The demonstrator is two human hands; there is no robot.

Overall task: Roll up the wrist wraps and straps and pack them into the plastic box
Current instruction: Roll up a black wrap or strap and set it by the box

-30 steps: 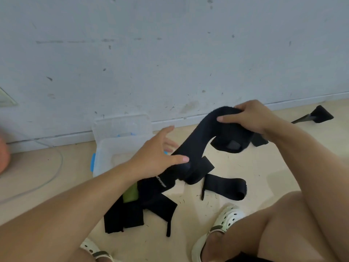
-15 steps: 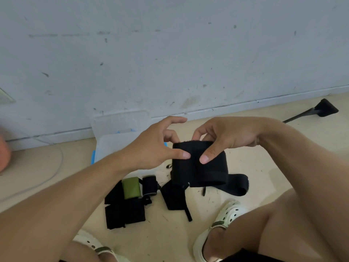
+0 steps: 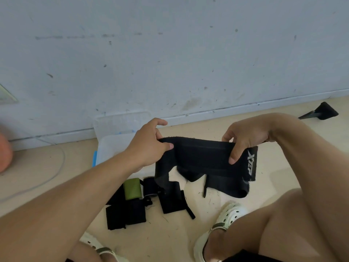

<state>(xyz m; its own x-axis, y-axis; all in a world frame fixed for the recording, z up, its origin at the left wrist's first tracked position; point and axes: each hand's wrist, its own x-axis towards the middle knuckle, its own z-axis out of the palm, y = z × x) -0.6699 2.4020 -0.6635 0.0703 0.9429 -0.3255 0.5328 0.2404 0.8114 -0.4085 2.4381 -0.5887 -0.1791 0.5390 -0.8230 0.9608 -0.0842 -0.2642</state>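
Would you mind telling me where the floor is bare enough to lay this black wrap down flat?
Bare floor lies right of the long black wrist wrap, toward the black wedge-shaped object by the wall, and left of the clear plastic box. It is crowded below the hands, around the green roll and loose black straps.

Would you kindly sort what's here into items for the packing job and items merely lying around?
Job: black wrist wrap held by left hand and right hand; black straps pile; green roll; clear plastic box.
Lying about: white cable; black wedge.
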